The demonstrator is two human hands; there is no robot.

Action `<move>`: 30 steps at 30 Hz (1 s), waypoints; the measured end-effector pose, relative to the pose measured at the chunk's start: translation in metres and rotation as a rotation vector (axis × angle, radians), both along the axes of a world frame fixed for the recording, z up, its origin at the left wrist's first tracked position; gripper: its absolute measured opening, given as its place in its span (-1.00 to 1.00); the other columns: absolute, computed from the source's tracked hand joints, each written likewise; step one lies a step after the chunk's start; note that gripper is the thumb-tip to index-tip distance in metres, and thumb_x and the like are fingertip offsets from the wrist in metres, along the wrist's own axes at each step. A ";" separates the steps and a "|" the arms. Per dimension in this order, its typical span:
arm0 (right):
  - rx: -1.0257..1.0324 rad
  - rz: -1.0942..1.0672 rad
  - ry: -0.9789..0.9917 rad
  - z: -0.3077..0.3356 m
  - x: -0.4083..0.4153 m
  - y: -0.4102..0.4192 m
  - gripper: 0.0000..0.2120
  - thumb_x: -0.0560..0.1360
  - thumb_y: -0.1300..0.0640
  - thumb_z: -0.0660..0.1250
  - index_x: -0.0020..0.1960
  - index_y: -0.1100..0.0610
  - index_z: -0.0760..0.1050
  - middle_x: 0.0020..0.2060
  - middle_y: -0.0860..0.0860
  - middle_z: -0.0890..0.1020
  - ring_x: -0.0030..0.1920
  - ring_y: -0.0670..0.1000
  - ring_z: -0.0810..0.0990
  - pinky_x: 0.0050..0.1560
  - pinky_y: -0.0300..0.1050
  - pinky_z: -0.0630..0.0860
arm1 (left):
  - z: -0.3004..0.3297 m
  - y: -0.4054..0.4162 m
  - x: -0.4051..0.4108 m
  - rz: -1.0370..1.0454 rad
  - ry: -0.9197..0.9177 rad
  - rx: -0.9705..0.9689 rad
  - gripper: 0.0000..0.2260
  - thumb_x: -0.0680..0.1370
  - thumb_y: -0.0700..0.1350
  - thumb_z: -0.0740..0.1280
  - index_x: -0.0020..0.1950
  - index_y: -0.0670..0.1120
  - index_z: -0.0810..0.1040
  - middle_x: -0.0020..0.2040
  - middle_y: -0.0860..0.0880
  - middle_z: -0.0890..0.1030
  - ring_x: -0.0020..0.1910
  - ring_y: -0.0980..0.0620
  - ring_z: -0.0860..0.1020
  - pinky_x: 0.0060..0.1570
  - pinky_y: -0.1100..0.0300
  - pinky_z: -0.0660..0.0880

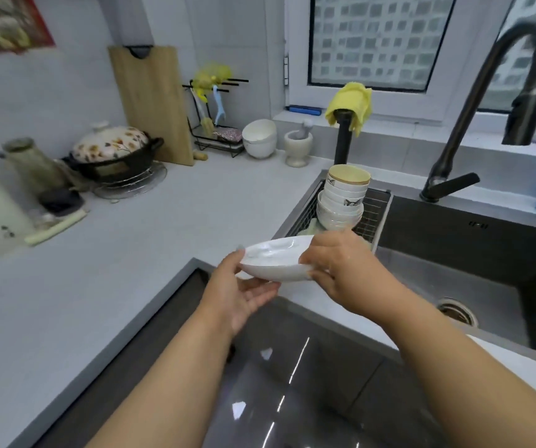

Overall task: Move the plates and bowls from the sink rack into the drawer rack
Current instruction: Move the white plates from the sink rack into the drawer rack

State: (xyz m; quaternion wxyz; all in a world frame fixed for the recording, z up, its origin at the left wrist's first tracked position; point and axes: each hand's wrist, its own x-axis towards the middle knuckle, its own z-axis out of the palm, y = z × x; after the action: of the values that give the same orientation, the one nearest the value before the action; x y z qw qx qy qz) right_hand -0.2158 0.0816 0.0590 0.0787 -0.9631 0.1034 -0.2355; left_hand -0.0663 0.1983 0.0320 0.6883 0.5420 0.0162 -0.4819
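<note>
- We hold a shallow white ceramic plate [276, 261] above the counter edge, left hand [244, 295] cupping beneath, right hand [341, 270] pinching its rim.
- A stack of white ceramic bowls [344, 198] remains in the wire sink rack [371, 213]; the drawer rack is unseen.

Both our bare forearms reach forward to the white plate [276, 260]: our left hand [244, 294], palm up, cups its left rim from beneath, while our right hand [341, 266], knuckles up, pinches its right rim.
</note>
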 end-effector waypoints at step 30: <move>1.704 0.258 0.691 -0.066 0.090 0.409 -0.84 0.55 0.20 0.22 0.11 0.22 0.44 -0.06 0.24 0.63 -0.15 0.18 0.64 -0.20 0.03 0.60 | -0.071 0.489 -0.104 1.024 0.156 0.294 -0.88 0.61 -0.20 0.17 0.10 -0.18 0.45 -0.06 -0.19 0.61 -0.19 -0.15 0.61 -0.49 0.15 0.58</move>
State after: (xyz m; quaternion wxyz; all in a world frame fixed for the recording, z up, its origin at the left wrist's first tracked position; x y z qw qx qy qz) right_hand -0.1262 0.4904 -0.0066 0.7501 -0.6010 0.1514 0.2305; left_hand -0.1707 0.6870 -0.0391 0.7490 0.5178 0.3968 -0.1159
